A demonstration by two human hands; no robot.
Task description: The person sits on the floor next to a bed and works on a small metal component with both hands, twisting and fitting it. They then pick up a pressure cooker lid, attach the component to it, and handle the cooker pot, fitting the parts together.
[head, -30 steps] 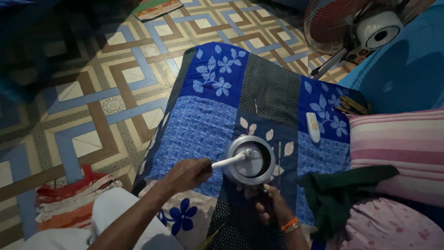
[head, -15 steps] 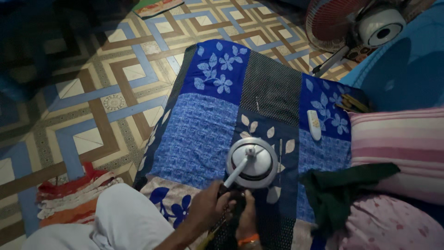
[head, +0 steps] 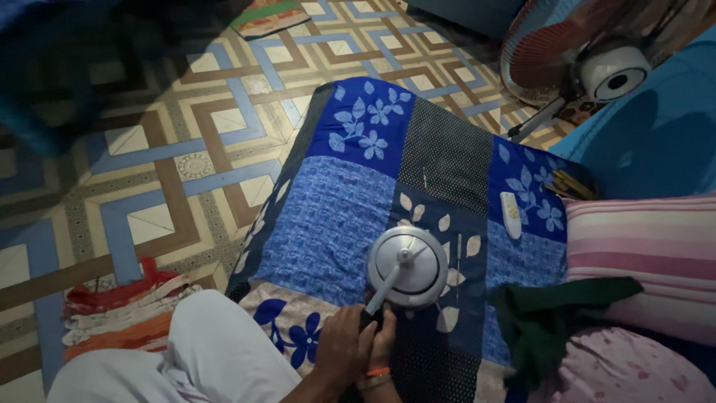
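Observation:
A round silver metal device (head: 409, 266) with a crank handle sits on a blue patchwork quilt (head: 350, 209) spread over the floor. The handle points toward me and ends in a dark knob (head: 370, 316). My left hand (head: 339, 347) and my right hand (head: 385, 342) are pressed together at the quilt's near edge, both closed around that knob. An orange band (head: 373, 373) circles my right wrist. The fingers hide most of the knob.
A white remote (head: 511, 215) and a thin stick (head: 459, 257) lie on the quilt to the right. A striped pillow (head: 649, 254), dark green cloth (head: 552, 313) and pink fabric (head: 619, 373) lie at right. A fan (head: 589, 52) stands at the back, a red-orange rug (head: 112, 313) at left, my white-trousered knee (head: 201, 351) near me.
The crank handle swung from pointing left to pointing toward me. My left hand followed it down, and my right hand moved in beside it, so both now meet at the knob.

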